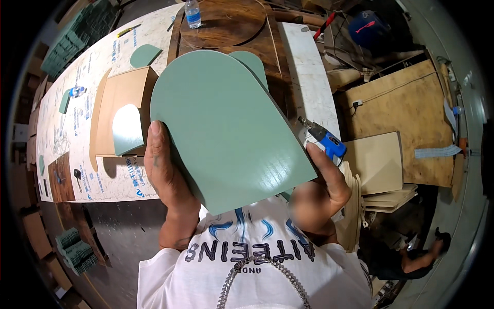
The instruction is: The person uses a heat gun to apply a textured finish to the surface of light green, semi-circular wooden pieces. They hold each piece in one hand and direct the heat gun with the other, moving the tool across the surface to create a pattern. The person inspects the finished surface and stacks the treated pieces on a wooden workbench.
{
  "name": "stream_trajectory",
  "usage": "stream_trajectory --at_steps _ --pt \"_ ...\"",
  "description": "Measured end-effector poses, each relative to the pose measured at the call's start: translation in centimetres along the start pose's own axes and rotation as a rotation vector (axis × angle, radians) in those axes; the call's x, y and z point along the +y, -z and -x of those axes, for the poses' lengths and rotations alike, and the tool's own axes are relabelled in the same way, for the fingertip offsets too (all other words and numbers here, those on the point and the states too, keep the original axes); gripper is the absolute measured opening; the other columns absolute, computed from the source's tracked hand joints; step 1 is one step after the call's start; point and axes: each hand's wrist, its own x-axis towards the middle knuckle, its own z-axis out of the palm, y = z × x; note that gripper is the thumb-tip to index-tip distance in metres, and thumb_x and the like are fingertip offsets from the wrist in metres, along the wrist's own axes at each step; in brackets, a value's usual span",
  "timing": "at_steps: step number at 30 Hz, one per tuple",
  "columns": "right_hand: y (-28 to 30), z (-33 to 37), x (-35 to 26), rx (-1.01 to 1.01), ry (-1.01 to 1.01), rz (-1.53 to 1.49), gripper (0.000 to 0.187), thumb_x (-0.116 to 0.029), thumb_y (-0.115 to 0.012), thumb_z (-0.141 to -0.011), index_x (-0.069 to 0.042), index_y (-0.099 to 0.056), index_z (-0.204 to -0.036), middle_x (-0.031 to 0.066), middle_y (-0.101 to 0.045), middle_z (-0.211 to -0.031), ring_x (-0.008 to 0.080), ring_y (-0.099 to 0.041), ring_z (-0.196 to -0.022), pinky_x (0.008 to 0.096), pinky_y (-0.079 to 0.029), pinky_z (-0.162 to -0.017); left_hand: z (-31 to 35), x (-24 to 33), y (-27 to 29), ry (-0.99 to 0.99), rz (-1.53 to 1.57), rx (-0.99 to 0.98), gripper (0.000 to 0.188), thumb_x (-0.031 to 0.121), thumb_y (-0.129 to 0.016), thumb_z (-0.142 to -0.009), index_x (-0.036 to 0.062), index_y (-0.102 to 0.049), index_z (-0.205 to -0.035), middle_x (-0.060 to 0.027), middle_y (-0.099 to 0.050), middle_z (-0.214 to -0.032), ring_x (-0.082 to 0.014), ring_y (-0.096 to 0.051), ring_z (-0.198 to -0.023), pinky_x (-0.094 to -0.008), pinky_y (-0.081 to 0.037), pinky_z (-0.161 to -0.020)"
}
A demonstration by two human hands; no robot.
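Observation:
A flat green panel (226, 123) with one rounded end is held up before my chest, its straight end toward me. My left hand (170, 175) grips its left edge, thumb along the rim and the other fingers hidden behind. At the lower right corner my right hand (329, 180) holds it, thumb near the edge; part of this hand is blurred. Just beyond the panel shows the rounded end of another green piece (251, 67). A blue heat gun (329, 141) lies to the right, close to my right thumb.
On the white table (108, 183) at left are a cardboard box (110, 98) with a shiny round-ended piece (127, 129), a green piece (145, 55) and a yellow cutter (128, 31). A water bottle (193, 14) stands on a brown wooden board (226, 38). A person (411, 262) is at lower right.

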Motion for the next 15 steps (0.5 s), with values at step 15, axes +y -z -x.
stream_trajectory --at_steps 15 --pt "0.0 0.1 -0.3 0.025 0.242 0.042 0.041 0.000 -0.079 -0.063 -0.003 -0.058 -0.099 0.0092 -0.055 -0.095 0.0164 -0.056 -0.071 0.0245 -0.045 -0.054 0.7 0.9 -2.1 0.227 0.150 -0.015 0.045 0.035 -0.041 -0.096 -0.0024 -0.050 -0.119 -0.0116 -0.060 -0.105 -0.0113 -0.060 -0.087 -0.0224 -0.049 -0.076"
